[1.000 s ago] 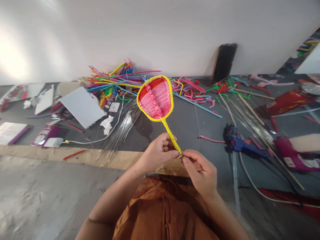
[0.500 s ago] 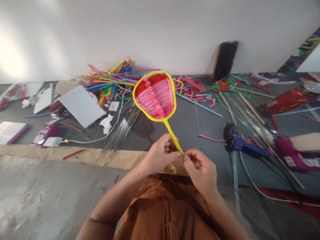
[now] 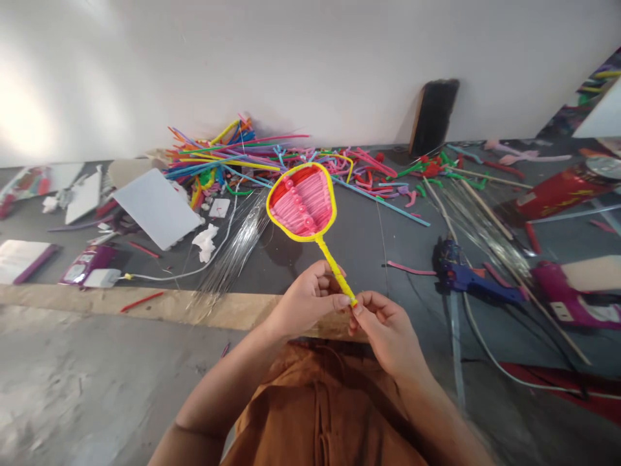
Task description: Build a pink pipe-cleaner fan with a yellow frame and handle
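Observation:
A fan-shaped pipe-cleaner piece stands tilted over the table, its rounded head filled with pink and red stems and edged in yellow. A line of pink beads runs down its face. Its yellow-wrapped handle slopes down to my hands. My left hand is closed around the lower handle, thumb and fingers pinching near its end. Against the very tip, my right hand pinches the handle's end between thumb and forefinger. The other right fingers are curled.
Behind lies a heap of coloured pipe cleaners. A blue glue gun, a red can and wooden sticks are at right. A phone leans on the wall. Wires and a white card lie left.
The fan-shaped head has dipped slightly lower and nearer to me. My right thumb and fingers have shifted down a little at the handle's end. Both hands keep their hold.

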